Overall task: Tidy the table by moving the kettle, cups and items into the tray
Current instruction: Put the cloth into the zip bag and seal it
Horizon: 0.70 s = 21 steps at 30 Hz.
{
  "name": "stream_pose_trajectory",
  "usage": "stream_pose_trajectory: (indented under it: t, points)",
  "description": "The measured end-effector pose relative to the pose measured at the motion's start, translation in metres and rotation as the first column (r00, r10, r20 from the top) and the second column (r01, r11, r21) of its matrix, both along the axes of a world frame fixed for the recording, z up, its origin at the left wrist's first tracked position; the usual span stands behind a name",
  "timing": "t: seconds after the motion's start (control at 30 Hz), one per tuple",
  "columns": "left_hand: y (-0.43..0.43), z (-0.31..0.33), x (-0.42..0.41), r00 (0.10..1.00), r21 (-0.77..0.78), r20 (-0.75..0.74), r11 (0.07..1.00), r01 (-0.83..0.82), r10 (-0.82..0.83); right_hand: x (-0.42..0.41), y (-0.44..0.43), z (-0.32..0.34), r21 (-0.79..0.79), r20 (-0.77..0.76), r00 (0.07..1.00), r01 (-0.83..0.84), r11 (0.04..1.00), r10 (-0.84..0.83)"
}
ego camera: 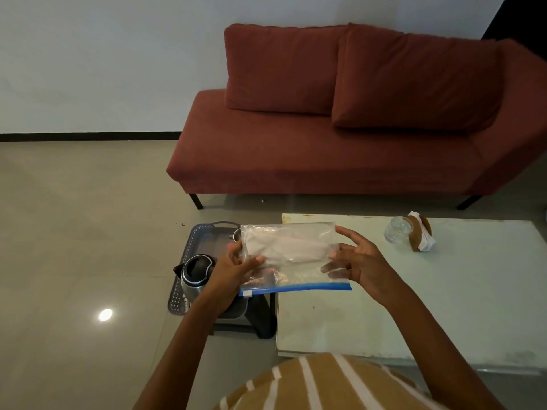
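A tan top with white stripes (310, 386) fills the nearest part of the view, and two bare arms reach forward from it. Between them a clear zip bag (290, 250) hangs in the air over the left edge of the surface (414, 306), its blue closing strip along the side nearest the person. The left hand (236, 266) grips the bag's left edge, fingers curled round it with the thumb on the front. The right hand (359, 261) pinches the right edge. Its thumb lies on the front, some fingers show through the plastic behind, and the forefinger stretches up to the far right corner of the bag. Something small lies inside near the strip, too blurred to make out.

Just left of the surface stands a dark stool (257, 318) carrying a grey perforated tray (195, 235). The kettle (195, 273) stands upright in the tray's near left part.

Toward the far right corner of the surface a clear glass cup (398, 229) sits just beside a brown holder with white napkins (420, 235).

Beyond, on the tiled floor, a rust-red sofa (325, 155) with two cushions stands against a pale wall.
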<state>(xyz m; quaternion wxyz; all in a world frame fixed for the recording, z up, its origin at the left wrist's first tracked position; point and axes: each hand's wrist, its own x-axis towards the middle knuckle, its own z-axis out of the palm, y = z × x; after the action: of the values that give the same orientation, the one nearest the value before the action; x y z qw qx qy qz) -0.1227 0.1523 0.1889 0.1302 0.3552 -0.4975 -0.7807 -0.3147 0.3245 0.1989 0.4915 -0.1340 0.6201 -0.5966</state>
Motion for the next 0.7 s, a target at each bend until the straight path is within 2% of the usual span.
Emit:
stream_pose_trajectory:
  t: [0.1,0.2,0.43,0.53,0.7]
  points:
    - [0.0032,0.0023,-0.0019,1.0,0.006,-0.019,1.0,-0.005,0.005,0.0034,-0.0016,-0.0006,0.051,-0.06,0.992,0.112,0.992,-0.109]
    - [0.0025,0.0019,-0.0027,0.999,0.077,-0.041,0.997,-0.031,0.034,0.0047,-0.0023,-0.0012,0.064,-0.063,0.989,0.139,0.988,-0.135]
    - [0.0007,0.0019,-0.0042,0.991,0.389,-0.052,0.916,-0.095,0.125,0.0057,-0.0039,-0.0009,-0.034,0.157,0.956,0.258,0.966,-0.25]
    - [0.0021,-0.0012,-0.0039,0.983,0.478,-0.032,0.866,-0.146,0.183,0.0063,-0.0047,-0.0015,-0.034,0.177,0.936,0.316,0.948,-0.305]
    - [0.0066,0.0018,-0.0029,0.998,0.467,-0.044,0.884,-0.01,0.034,0.0048,-0.0005,-0.0045,-0.088,0.059,0.957,0.287,0.954,-0.283]
